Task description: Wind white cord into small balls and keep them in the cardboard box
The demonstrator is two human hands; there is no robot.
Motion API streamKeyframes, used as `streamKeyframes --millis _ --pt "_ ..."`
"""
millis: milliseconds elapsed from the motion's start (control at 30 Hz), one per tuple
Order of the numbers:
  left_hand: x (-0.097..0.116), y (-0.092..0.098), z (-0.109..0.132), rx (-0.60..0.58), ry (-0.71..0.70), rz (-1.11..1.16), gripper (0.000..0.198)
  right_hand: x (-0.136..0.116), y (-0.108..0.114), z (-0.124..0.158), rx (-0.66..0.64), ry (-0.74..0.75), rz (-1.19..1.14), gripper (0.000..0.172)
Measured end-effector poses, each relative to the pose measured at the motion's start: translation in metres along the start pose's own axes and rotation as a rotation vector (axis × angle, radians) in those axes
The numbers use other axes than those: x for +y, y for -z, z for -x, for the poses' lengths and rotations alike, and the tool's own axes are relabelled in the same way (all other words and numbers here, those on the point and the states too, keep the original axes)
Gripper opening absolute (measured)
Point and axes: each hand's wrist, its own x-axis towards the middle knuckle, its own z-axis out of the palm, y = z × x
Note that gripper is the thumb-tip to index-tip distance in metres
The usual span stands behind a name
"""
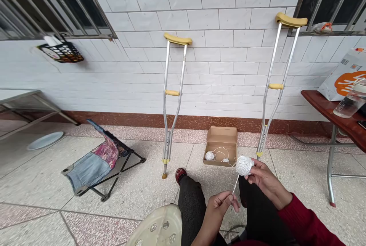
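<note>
My right hand [264, 175] holds a ball of white yarn [244, 165] in its fingertips, above my knees. A thin strand of yarn [235, 187] runs down from the ball to my left hand [220, 209], which pinches it between thumb and fingers. Beyond my feet, on the floor, stands an open cardboard box [220, 158]. A smaller ball of white yarn [209, 156] lies inside it, with loose white strands. Neither hand touches the box.
Two aluminium crutches [173, 101] [273, 82] lean against the tiled wall on either side of the box. A folding stool [103, 162] stands at left, and a red-topped table [334, 112] with a water bottle [350, 101] at right.
</note>
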Motion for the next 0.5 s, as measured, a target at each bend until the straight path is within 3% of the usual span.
streamKeyframes --millis 233,500 --pt "0.023 -0.016 -0.016 -0.045 -0.027 0.009 0.03 -0.021 0.004 -0.009 -0.006 0.069 -0.066 0.03" --pt "0.062 -0.004 -0.041 0.025 -0.17 -0.078 0.042 -0.063 -0.007 -0.016 -0.013 0.159 -0.155 0.027"
